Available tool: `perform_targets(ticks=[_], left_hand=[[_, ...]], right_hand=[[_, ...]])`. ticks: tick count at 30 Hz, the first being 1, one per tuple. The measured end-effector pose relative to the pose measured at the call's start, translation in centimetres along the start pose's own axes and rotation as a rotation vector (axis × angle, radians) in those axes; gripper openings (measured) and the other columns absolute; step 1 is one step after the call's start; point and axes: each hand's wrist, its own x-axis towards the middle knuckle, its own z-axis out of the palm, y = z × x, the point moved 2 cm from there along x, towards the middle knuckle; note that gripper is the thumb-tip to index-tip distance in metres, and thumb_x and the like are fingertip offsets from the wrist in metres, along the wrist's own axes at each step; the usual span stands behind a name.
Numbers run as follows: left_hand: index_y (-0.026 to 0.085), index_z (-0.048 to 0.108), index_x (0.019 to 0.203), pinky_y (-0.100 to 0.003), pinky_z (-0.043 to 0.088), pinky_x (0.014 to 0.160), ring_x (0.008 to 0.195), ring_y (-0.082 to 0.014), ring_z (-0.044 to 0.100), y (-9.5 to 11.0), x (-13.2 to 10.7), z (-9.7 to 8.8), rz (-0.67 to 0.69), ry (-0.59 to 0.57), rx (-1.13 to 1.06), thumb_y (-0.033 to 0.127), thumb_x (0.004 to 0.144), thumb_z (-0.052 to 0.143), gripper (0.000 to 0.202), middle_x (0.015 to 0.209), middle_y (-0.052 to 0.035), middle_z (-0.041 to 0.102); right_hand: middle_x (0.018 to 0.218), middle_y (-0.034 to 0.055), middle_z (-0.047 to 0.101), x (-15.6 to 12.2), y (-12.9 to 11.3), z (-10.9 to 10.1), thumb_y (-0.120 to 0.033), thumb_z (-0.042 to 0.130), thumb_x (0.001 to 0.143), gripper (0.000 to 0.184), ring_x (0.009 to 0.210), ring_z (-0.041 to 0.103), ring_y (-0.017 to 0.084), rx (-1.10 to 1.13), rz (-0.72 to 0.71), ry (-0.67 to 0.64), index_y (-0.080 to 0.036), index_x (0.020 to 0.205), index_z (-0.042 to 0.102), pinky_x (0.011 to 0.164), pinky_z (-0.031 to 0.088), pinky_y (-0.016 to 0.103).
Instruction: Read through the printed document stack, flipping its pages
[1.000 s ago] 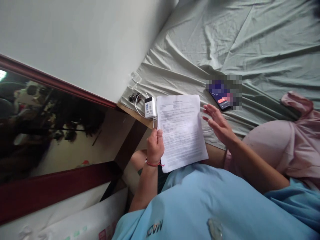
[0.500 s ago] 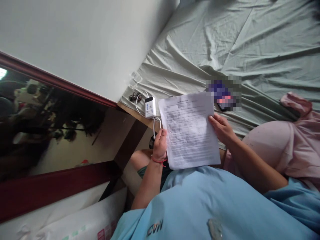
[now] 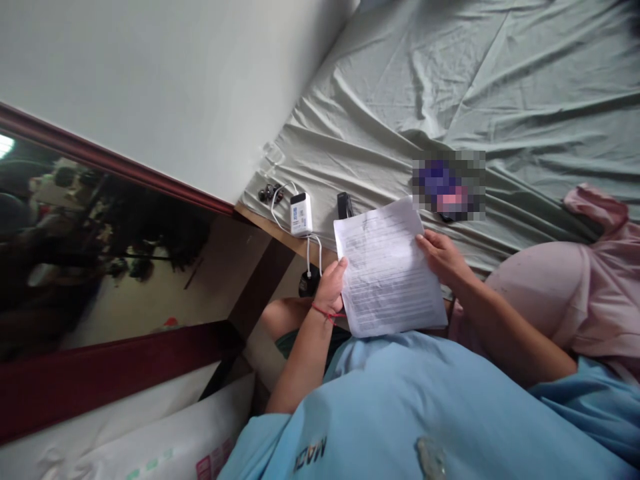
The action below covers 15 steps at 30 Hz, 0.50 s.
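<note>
The printed document (image 3: 393, 277) was pinched at opposite edges by the left hand (image 3: 330, 287) and right hand (image 3: 444, 257), fingers closed on it.

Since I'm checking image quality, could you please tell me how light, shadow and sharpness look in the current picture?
Head view throughout: soft shadows mark folds in the green cloth; the printed page shows lines too soft to read; coarse pixelation hides most of a phone-like device; the area inside the dark red frame is murky.
</note>
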Motion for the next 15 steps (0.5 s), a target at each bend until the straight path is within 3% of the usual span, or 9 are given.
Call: perform_targets(ticks=[4,9,15], left_hand=[[0.014,0.069,0.091,-0.038,0.055,0.089,0.093,-0.0252,0.073,0.6,0.7,-0.2,0.070,0.074,-0.005,0.054,0.065,0.088,0.052,0.086,-0.0069,0.075],[0.015,0.062,0.074,-0.025,0.049,0.068,0.067,-0.0123,0.061,2.3,3.1,0.3,0.204,0.193,0.060,0.044,0.069,0.082,0.035,0.069,0.0015,0.065],[0.016,0.057,0.066,-0.024,0.041,0.062,0.060,-0.0113,0.051,3.3,6.0,1.5,0.124,0.272,0.270,0.022,0.082,0.061,0.018,0.062,0.0024,0.057]], right_hand=[[0.070,0.0016,0.058,0.0,-0.3,-0.1,-0.063,0.060,0.079,0.048,0.059,0.048,0.014,-0.039,0.036,-0.015,-0.016,0.084,0.062,0.053,0.035,0.026],[0.065,-0.0006,0.054,-0.1,-0.3,-0.2,-0.061,0.060,0.079,0.044,0.055,0.044,0.012,-0.065,0.042,-0.033,-0.017,0.081,0.061,0.051,0.032,0.025],[0.065,-0.0005,0.052,0.1,0.0,-0.6,-0.059,0.056,0.081,0.041,0.055,0.043,0.012,-0.133,0.026,0.007,-0.018,0.076,0.057,0.051,0.031,0.025]])
